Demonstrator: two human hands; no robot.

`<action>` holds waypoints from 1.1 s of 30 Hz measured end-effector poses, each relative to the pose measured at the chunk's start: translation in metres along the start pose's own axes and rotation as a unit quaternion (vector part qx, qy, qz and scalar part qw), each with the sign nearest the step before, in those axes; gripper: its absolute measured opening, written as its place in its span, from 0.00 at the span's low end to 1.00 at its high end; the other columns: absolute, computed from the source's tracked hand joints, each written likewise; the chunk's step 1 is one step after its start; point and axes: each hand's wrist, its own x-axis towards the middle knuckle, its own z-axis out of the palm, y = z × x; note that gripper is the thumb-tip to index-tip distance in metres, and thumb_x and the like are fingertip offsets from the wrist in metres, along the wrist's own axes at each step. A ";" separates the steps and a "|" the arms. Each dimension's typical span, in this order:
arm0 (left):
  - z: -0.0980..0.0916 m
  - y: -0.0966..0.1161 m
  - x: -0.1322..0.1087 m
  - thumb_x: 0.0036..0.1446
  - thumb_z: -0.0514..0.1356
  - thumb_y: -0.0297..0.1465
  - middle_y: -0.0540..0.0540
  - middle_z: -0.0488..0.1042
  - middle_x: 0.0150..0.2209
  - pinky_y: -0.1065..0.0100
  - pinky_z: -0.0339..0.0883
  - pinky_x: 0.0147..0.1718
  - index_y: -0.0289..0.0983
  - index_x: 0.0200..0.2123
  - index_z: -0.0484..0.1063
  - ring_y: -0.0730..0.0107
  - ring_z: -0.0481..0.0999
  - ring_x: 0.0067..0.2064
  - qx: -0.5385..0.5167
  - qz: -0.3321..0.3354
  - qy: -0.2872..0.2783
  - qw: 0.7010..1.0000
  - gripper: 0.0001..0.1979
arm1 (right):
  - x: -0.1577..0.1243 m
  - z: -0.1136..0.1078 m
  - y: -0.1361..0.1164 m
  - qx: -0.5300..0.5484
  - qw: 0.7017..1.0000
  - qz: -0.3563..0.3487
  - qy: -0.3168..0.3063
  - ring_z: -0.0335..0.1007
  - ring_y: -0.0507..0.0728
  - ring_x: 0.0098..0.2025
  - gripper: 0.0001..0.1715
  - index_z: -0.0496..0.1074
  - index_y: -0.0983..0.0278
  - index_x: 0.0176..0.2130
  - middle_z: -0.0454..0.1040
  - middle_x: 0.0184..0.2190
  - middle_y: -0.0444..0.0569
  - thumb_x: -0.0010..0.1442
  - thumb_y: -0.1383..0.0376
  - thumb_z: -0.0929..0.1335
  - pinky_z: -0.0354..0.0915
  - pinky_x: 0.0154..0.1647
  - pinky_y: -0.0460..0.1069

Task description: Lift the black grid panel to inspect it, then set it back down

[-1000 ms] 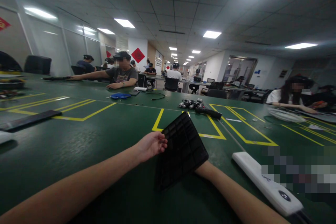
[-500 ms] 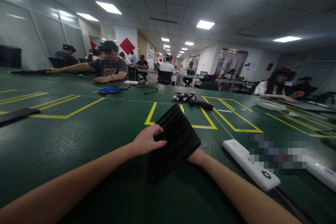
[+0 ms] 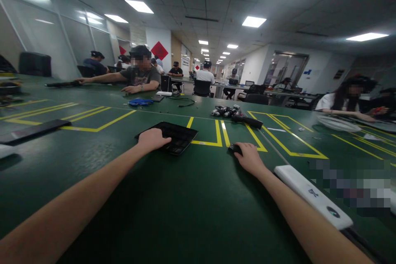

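Note:
A flat black tray with a grid of square compartments [image 3: 181, 134] is near the middle of the table, almost level and partly over the yellow tape. My left hand [image 3: 151, 139] grips its near left side, thumb across the top; the fingers beneath or behind are hidden. To the right, my right hand [image 3: 250, 157] is low at the table, its fingers closed round a small dark object [image 3: 234, 148] whose kind I cannot make out. Most of that object is covered by the fingers.
Yellow tape outlines [image 3: 207, 144] mark the green table. A white power strip [image 3: 312, 194] lies beside my right forearm. Farther back are a bundle of dark cables and metal parts [image 3: 229, 111] and blue gloves [image 3: 140, 102]. Co-workers sit across and to the right.
The tray has gone from tilted up in front of me to nearly flat, farther left. My right hand has left it and moved right to the small dark object. The view has shifted slightly left.

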 end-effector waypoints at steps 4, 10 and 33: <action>-0.003 0.021 -0.015 0.56 0.45 0.40 0.37 0.72 0.41 0.61 0.64 0.40 0.31 0.40 0.70 0.56 0.70 0.43 -0.085 0.082 0.142 0.983 0.22 | -0.007 -0.011 -0.019 -0.039 0.997 0.007 0.064 0.44 0.68 0.60 0.28 0.61 0.69 0.53 0.60 0.56 0.57 0.55 0.60 0.62 0.40 0.57 0.67; 0.018 0.085 -0.074 0.59 0.43 0.27 0.43 0.70 0.40 0.67 0.63 0.40 0.35 0.42 0.67 0.67 0.70 0.41 -0.150 0.327 0.047 0.932 0.15 | -0.037 -0.019 -0.069 0.034 0.994 -0.099 -0.027 0.40 0.61 0.63 0.32 0.54 0.70 0.58 0.53 0.60 0.55 0.59 0.57 0.57 0.39 0.62 0.58; 0.023 0.089 -0.086 0.56 0.50 0.40 0.44 0.68 0.27 0.65 0.61 0.30 0.35 0.25 0.66 0.64 0.69 0.31 -0.164 0.315 -0.008 0.935 0.15 | -0.013 -0.020 -0.007 -0.083 0.993 0.004 0.083 0.46 0.68 0.59 0.28 0.61 0.72 0.54 0.59 0.56 0.61 0.58 0.60 0.58 0.45 0.57 0.63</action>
